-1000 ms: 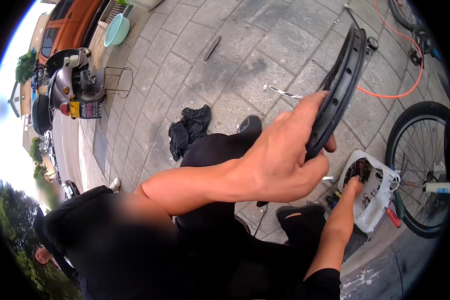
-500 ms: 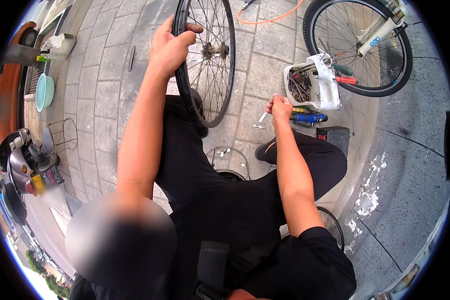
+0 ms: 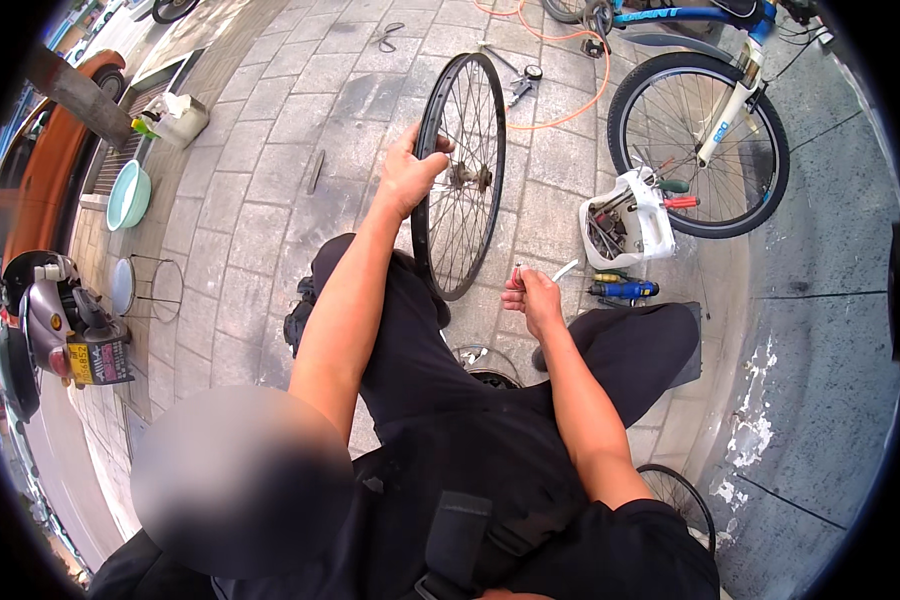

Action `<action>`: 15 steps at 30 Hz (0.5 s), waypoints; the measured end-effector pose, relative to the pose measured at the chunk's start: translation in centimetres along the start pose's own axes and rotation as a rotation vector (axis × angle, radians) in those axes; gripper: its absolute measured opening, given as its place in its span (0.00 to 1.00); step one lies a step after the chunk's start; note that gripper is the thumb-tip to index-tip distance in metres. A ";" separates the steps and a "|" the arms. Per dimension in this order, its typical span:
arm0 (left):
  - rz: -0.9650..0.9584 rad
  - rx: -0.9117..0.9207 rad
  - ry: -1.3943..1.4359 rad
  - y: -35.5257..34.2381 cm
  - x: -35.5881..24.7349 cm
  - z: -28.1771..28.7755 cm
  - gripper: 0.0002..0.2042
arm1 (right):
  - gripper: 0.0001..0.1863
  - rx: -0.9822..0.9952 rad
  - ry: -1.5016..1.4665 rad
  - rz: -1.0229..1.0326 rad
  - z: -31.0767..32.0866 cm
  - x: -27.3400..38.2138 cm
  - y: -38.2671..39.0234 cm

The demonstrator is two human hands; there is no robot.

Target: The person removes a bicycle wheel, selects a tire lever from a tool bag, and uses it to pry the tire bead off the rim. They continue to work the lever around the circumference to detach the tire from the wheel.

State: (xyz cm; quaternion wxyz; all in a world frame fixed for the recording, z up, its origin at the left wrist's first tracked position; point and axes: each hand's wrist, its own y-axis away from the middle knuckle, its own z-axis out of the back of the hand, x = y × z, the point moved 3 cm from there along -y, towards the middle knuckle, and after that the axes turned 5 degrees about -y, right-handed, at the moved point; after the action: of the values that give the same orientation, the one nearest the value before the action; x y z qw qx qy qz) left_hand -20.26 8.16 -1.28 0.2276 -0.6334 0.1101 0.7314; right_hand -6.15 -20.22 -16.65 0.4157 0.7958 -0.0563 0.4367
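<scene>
In front of me a bare black bicycle wheel rim (image 3: 429,215) with spokes and a hub stands upright, without a tyre. My left hand (image 3: 412,178) grips its near left side, thumb on the inner side and fingers wrapped round the rim. Right of the wheel, my right hand (image 3: 535,300) is raised off the ground with its fingers closed in a pinch. A thin white strip (image 3: 566,270) sticks out beside this hand and seems held in it; the fingers hide where it is gripped.
A white cut-open container (image 3: 654,235) holds tools, with a blue power tool (image 3: 625,290) beside it. Behind stands a bicycle front wheel (image 3: 618,125). An orange hose (image 3: 550,124) crosses the paving. Left are a green basin (image 3: 128,195) and a parked scooter (image 3: 55,320).
My left hand and the wheel appear lower and farther right as the view shifts. My right hand has moved left toward the wheel; the white strip now shows on its right side.
</scene>
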 end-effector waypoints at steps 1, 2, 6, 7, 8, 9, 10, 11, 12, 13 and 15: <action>0.049 0.018 0.022 0.7 -0.1 -0.5 0.15 | 0.18 -0.004 0.024 -0.006 0.0 0.7 0.8; 0.079 0.033 -0.049 1.2 -0.3 -0.6 0.20 | 0.18 0.012 0.030 0.000 -0.3 0.6 0.7; 0.095 -0.018 -0.027 2.6 -0.4 -0.8 0.23 | 0.18 0.068 0.071 0.009 -2.7 1.3 0.8; 0.098 -0.034 -0.018 2.8 -0.3 -0.8 0.24 | 0.18 0.067 0.091 0.021 -3.6 2.1 1.3; 0.109 -0.014 -0.018 3.0 -0.2 -0.6 0.26 | 0.18 0.070 0.106 0.024 -4.5 2.6 1.7; 0.121 0.007 -0.017 2.8 -0.3 -0.5 0.28 | 0.18 0.082 0.123 0.042 -5.2 3.2 1.7; 0.136 0.034 -0.015 2.8 -0.1 -0.6 0.30 | 0.18 0.088 0.138 0.056 -5.7 3.7 1.7; 0.034 0.004 0.054 2.7 -0.3 -0.7 0.32 | 0.18 0.107 0.155 0.074 -6.7 4.5 1.6; 0.043 0.007 0.036 2.6 -0.1 -0.7 0.32 | 0.18 0.115 0.160 0.096 -7.7 5.3 1.6; 0.056 0.020 0.017 2.8 -0.4 -0.9 0.32 | 0.18 0.115 0.160 0.113 -8.3 5.9 1.9; 0.118 0.060 0.030 3.4 -1.5 -0.7 0.31 | 0.17 0.135 0.137 0.139 -9.6 6.8 2.5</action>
State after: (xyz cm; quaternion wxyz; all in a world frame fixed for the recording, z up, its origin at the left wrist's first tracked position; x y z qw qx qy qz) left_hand -21.09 4.56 -0.36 0.2013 -0.6296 0.1727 0.7302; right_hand -9.36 -13.13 -7.46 0.3328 0.7844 -0.0531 0.5207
